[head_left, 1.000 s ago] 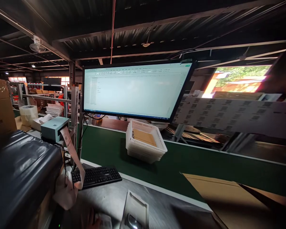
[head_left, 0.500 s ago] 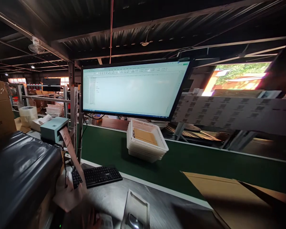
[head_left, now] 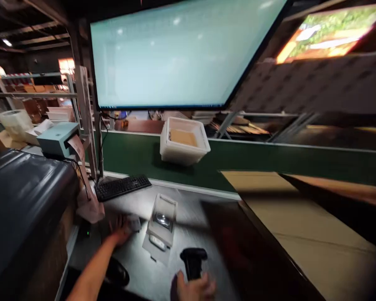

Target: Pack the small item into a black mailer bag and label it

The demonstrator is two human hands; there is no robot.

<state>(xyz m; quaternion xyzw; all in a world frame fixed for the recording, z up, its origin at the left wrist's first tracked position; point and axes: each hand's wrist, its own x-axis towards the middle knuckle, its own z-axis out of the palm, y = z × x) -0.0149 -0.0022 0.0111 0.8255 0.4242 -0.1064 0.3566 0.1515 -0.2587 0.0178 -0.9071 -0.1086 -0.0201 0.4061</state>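
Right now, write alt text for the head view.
At a metal bench, the right hand grips a black handheld scanner while the left hand rests on a small white item beside a clear plastic package; behind are a keyboard and a monitor.

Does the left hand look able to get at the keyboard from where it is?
Probably yes. The left hand rests on the metal table just below the keyboard, and the strip of tabletop between them looks bare.
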